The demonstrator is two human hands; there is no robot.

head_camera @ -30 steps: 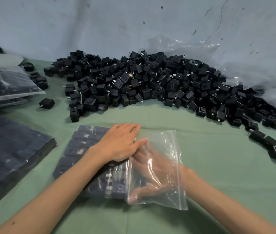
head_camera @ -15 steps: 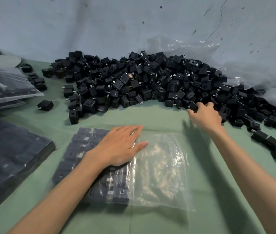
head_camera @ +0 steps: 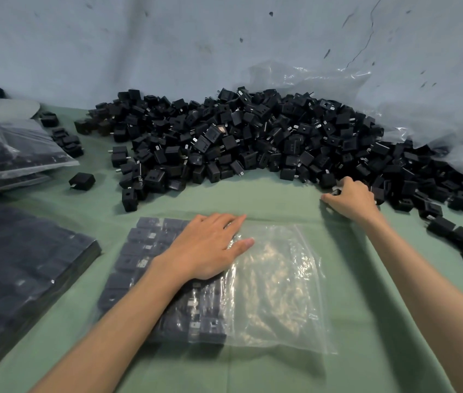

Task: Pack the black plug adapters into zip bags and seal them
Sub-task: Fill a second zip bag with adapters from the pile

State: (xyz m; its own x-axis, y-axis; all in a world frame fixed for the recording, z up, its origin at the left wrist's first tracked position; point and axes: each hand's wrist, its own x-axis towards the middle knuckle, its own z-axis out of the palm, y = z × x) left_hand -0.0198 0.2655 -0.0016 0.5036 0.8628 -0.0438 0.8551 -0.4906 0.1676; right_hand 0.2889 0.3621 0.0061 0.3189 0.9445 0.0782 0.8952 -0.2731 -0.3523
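Right hand [head_camera: 349, 198] grip among adapters [head_camera: 253, 137] unclear.

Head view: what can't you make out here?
All in the head view:
1. Whether the right hand grips an adapter: its back blocks the palm at the pile.
2. What lies under the left hand in the zip bag: hand and forearm cover it.
3. Packed bags: cut off by the left edge.
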